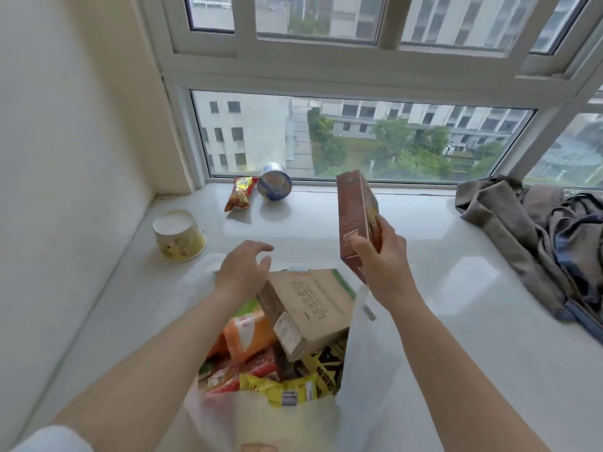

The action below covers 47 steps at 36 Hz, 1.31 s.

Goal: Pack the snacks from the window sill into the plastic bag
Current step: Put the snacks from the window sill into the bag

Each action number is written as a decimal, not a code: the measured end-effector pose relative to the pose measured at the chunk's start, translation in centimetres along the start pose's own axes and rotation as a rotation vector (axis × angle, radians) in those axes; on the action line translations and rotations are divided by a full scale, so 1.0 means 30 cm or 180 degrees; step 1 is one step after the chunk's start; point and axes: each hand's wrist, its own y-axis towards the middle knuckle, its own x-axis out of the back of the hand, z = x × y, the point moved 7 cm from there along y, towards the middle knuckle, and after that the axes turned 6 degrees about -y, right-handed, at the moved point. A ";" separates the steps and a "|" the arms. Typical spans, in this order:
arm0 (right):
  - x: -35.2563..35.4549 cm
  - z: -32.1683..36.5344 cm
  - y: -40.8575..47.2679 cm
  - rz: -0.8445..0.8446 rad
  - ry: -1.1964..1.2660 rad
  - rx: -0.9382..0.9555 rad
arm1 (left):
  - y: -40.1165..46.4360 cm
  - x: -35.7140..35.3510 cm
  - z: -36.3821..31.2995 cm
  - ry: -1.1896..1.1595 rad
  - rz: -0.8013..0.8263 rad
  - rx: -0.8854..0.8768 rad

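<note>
Head view: right hand is gripping a brown box above the plastic bag; left hand, fingers spread, is hovering at its rim.

From my remote seat the window sill reads as smooth, glossy white stone or laminate that mirrors the daylight, while the plastic bag is thin, translucent white film. I see matt cardboard on the red-brown box and the tan box, shiny crinkled foil or plastic on the snack packet and the wrappers inside the bag, and a foil-like lid on the blue cup. The yellow tub looks like coated paper, and the heap of clothing is soft, matt woven cloth.
</note>
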 end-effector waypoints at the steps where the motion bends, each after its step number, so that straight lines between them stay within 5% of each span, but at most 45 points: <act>1: -0.043 0.017 -0.022 0.0086 -0.0078 0.0104 | -0.031 0.041 0.043 -0.0012 -0.0271 0.0065; 5: -0.215 0.055 -0.123 0.0374 -0.0503 0.0356 | -0.193 0.119 0.249 0.0277 -0.0850 0.0437; 12: -0.460 0.061 -0.288 0.0606 -0.0239 0.0540 | -0.355 0.041 0.509 0.1021 -0.0312 0.1181; 15: -0.542 0.048 -0.342 0.0831 -0.0142 0.0479 | -0.399 0.046 0.551 0.1347 -0.0535 0.1456; 22: -0.625 -0.045 -0.382 0.1112 -0.2010 0.1438 | -0.418 0.052 0.679 -0.1447 -0.0792 0.2854; 28: -0.650 -0.115 -0.316 0.1472 -0.3268 0.1701 | -0.404 0.176 0.687 -0.1597 -0.1160 0.2307; 47: -0.520 -0.152 -0.318 0.2079 -0.3607 0.2027 | -0.381 0.231 0.302 -0.1822 -0.0811 0.0369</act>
